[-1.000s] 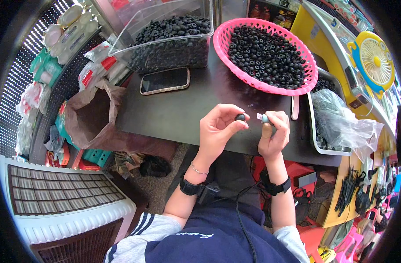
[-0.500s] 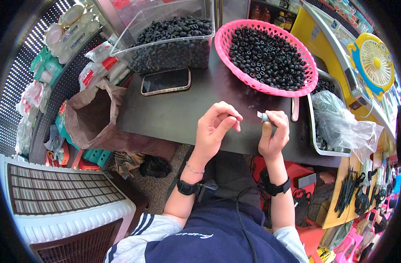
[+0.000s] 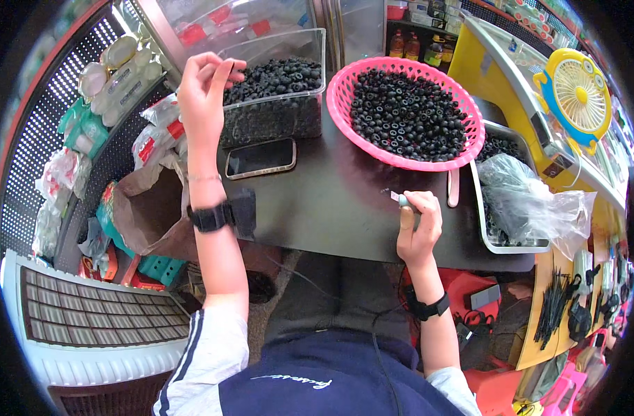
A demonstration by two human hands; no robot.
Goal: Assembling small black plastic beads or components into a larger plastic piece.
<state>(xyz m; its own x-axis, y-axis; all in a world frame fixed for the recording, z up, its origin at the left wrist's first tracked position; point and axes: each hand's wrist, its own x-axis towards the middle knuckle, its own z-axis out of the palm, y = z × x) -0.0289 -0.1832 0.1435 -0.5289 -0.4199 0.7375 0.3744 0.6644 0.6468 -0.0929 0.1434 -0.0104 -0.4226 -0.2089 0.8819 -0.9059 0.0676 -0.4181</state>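
Observation:
My left hand (image 3: 204, 87) is raised at the left side of a clear plastic bin (image 3: 308, 109) heaped with small black ring-like pieces (image 3: 282, 73). Its thumb and fingers are pinched together; a tiny dark bit may show at the tips, too small to name. Over the table's front part, my right hand (image 3: 419, 225) is closed around a small tool with a pale blue grip and a flat, light-coloured tip (image 3: 398, 198). Beyond that hand stands a pink perforated basket (image 3: 400, 161) full of round black pieces, many with a pale ring-shaped opening.
A phone (image 3: 261, 158) lies on the dark table (image 3: 317, 215) before the bin. Right of the basket stand a metal tray (image 3: 480, 208) with a plastic bag (image 3: 521, 184) and a yellow-blue fan (image 3: 579, 90). An open brown bag (image 3: 140, 215) stands at the left, above a white air cooler (image 3: 102, 333).
My left hand has moved from beside the right hand up and left to the clear bin. My right hand keeps its hold on the small tool, slightly lower in view. The view has shifted a little.

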